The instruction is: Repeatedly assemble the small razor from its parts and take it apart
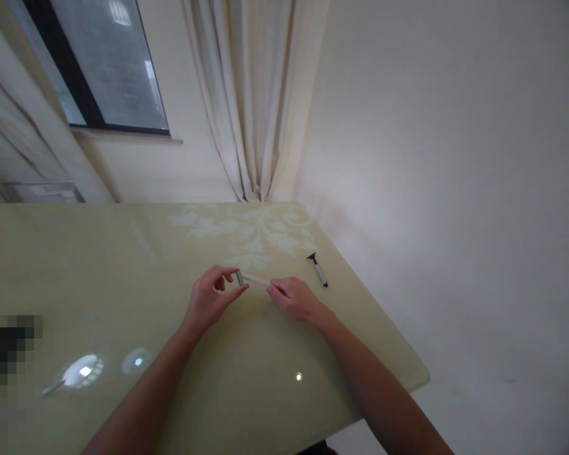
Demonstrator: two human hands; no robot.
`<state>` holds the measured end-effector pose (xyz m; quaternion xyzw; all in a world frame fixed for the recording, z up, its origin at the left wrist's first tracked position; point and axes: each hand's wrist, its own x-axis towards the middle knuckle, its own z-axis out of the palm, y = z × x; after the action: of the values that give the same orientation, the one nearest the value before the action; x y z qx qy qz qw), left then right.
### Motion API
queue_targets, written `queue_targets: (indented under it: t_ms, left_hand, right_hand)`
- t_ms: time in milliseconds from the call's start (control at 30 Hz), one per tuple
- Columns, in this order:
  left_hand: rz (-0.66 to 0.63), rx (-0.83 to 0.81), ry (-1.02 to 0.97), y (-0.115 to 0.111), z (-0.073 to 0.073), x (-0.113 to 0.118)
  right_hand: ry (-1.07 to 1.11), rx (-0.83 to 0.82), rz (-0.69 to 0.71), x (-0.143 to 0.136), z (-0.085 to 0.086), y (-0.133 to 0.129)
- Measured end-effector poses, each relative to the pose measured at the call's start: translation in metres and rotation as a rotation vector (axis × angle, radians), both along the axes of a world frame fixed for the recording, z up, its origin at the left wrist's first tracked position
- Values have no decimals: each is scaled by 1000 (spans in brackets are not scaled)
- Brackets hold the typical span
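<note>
Over the pale green table, my left hand (213, 296) pinches a small cartridge-like piece (239, 278), greenish with dark edges, between thumb and fingertips. My right hand (294, 297) is closed around one end of a thin pale stick (255, 279). The far end of this stick points left and reaches close to the small piece; whether they touch is too small to tell. A razor (318, 270) with a black head and a grey-white handle lies on the table to the right, beyond my right hand.
The glossy table (208, 392) has a leaf pattern near its back edge and a slanting right edge beside the wall (446, 189). Behind it hang curtains (251, 95) by a dark-framed window (109, 63). A blurred dark patch is at the far left.
</note>
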<state>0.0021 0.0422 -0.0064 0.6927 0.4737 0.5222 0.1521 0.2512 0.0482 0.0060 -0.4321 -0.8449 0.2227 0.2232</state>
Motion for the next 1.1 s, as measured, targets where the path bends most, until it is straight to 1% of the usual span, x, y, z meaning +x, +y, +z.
queue_targets:
  t_ms: [133,267,433,567,700,733,833,867,1000,1100]
  left_hand:
    - [-6,-4,-10,1,-1,0]
    - [-16,-19,-31,1,-2,0]
    - [-32,-33,-39,-1,1,3]
    - [-35,-53,-35,-2,3,5]
    - [-51,-57,-40,-3,2,6]
    - [-51,-56,-42,-3,2,7]
    - [-41,-62,-42,-2,1,7]
    - [-41,-63,-41,-2,1,7]
    - [-56,-53,-35,-2,1,7]
    - [-53,-55,-26,-2,1,8]
  right_hand:
    - [32,-48,69,1,-1,1]
    - [23,-34,22,5,0,4]
    - [70,-56,103,8,1,5]
    - [56,-51,50,10,-1,7]
    - [100,-109,136,13,-4,9]
    - [95,-108,136,13,-4,10]
    - [78,-76,81,14,-5,10]
    - [83,-82,81,14,-5,10]
    - [108,-145,165,14,-4,10]
    - [112,-129,131,13,-4,10]
